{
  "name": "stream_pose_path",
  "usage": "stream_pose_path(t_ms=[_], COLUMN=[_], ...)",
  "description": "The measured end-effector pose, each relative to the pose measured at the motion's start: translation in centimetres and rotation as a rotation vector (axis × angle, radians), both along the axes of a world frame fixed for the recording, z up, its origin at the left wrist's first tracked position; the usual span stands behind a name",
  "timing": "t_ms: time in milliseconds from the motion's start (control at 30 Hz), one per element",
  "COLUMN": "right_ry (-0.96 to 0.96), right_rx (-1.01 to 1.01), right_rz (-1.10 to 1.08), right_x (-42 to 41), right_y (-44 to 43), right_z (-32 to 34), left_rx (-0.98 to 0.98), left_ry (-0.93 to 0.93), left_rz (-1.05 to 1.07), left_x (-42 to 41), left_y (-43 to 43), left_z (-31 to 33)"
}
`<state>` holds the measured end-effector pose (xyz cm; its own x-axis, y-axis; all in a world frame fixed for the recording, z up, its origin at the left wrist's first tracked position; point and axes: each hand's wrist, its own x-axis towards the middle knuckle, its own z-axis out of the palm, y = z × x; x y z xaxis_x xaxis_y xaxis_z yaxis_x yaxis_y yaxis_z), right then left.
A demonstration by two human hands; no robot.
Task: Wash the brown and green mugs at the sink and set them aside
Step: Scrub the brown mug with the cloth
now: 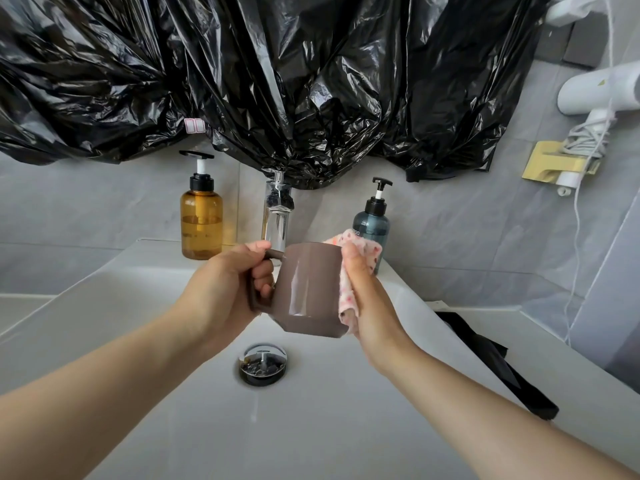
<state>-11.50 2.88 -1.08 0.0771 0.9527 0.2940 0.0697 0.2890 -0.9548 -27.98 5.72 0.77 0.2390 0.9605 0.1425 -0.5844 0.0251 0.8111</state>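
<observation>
Head view, sink station.

- Brown mug (311,289): held in the air over the sink (138,323), near frame centre. Handle points to 9 o'clock. Faceted base is toward the camera and the mouth is turned away, so the inside is not visible. Glossy wall, with a highlight down the front.
- Left hand (225,282): at 9 o'clock of the mug. Fingers are curled through the handle and the thumb is laid on the handle's top bar. Firm grasp on the mug.
- Right hand (367,299): at 3 o'clock of the mug. The thumb clamps a cloth (349,271) flat against the mug's right wall. The other fingers are hidden behind the mug and cloth; how they lie cannot be told.
- Cloth: pink-white with small red spots. It runs from above the rim down the mug's right side to the base.
- Drain (263,363): chrome pop-up plug at 6 o'clock of the mug, well below it.
- Tap (277,213): chrome, upright, at 12 o'clock behind the mug; its lower end is hidden by the mug and left thumb.
- Amber bottle (201,220): pump type, at 10 o'clock on the back ledge, partly full.
- Blue bottle (371,230): pump type, at 1 o'clock on the ledge, its lower part behind the cloth.
- Black plastic (277,81): crumpled sheet across the wall from 10 to 2 o'clock, above the bottles.
- Dryer (602,88): white, wall-mounted at 2 o'clock, far right, with the cord hanging down.
- Dark flat item (495,362): on the counter at 4 o'clock, beside the sink's rim; what it is cannot be told.
</observation>
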Motion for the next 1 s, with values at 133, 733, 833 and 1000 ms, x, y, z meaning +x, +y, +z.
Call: stream_pose_path(t_ms=[133, 733, 833, 1000], right_ry=[-0.068, 0.304, 0.402, 0.338], right_rx=[0.192, -0.075, -0.081, -0.028], right_rz=[-0.067, 0.235, 0.270, 0.138], right_x=[-0.3, -0.1, 0.0, -0.9], right_y=[-0.7, -0.2, 0.0, 0.1], right_z=[-0.1, 0.9, 0.8, 0.7], left_rx=[0.079, -0.088, -0.059, -0.013], left_ry=[0.064, -0.099, 0.013, 0.371], left_rz=[0.082, -0.005, 0.018, 0.183], left_x=[0.2, 0.1, 0.5, 1.0], left_y=[-0.1, -0.3, -0.3, -0.2], left_z=[0.0, -0.1, -0.2, -0.8])
